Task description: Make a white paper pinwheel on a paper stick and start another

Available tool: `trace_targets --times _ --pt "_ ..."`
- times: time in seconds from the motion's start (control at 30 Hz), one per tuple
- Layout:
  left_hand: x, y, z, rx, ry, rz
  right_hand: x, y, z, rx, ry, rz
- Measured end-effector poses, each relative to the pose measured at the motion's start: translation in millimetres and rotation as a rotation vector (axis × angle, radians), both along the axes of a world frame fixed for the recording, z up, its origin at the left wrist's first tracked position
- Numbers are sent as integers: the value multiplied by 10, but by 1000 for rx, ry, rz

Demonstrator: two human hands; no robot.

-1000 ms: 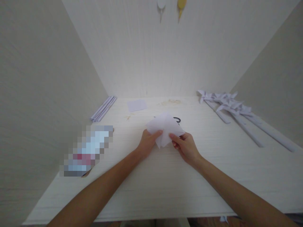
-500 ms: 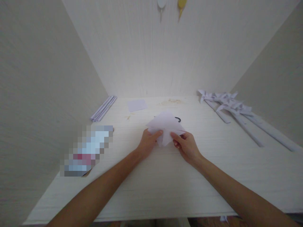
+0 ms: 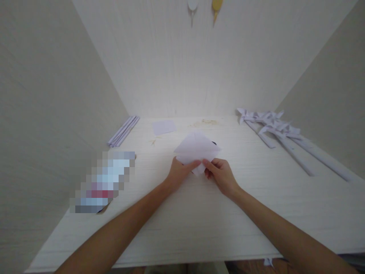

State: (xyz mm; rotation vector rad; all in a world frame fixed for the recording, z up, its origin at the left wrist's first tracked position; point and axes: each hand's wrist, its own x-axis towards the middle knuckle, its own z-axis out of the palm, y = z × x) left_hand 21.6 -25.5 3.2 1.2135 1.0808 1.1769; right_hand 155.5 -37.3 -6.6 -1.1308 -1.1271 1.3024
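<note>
Bringing both thumbs together on the white paper [image 3: 196, 141]

Holding the white paper above the middle of the table [image 3: 199, 220], with the left hand [image 3: 179, 173] at eight o'clock of it and the right hand [image 3: 224, 177] at four. Clamped on the paper's lower part in each grip, with thumb on top and fingers bent beneath (mostly hidden there, so impossible to count).

Compared with half a second ago, bringing the thumbs much nearer each other, now close to meeting (cannot tell whether touching). Also showing a crosswise line from nine to three o'clock over the paper, less plain then. Hiding more of the black curved thing [image 3: 214, 143], now only a scrap past the paper's two-o'clock edge. Judging by this, working the fold at one spot near six o'clock rather than two separate ones.

Farther out from the paper, see a flat sheet [image 3: 164, 127] at ten o'clock, white paper tubes [image 3: 124, 131] between nine and ten, and an oblong thing [image 3: 110, 175], blurred beyond naming, between eight and nine. Note pinwheel-like paper pieces [image 3: 268, 120] on sticks [image 3: 295, 155] toward two and three.
</note>
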Motion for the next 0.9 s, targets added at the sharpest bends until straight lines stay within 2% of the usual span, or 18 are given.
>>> trace_targets --times 0.13,0.43,0.9 --pt "0 19 -33 16 -28 9 -4 -11 30 -7 -148 102" --pt "-19 76 -91 -12 -130 97 5 -25 78 25 -220 224" --pt "-10 92 -115 -28 -202 105 7 -32 90 59 -219 234"
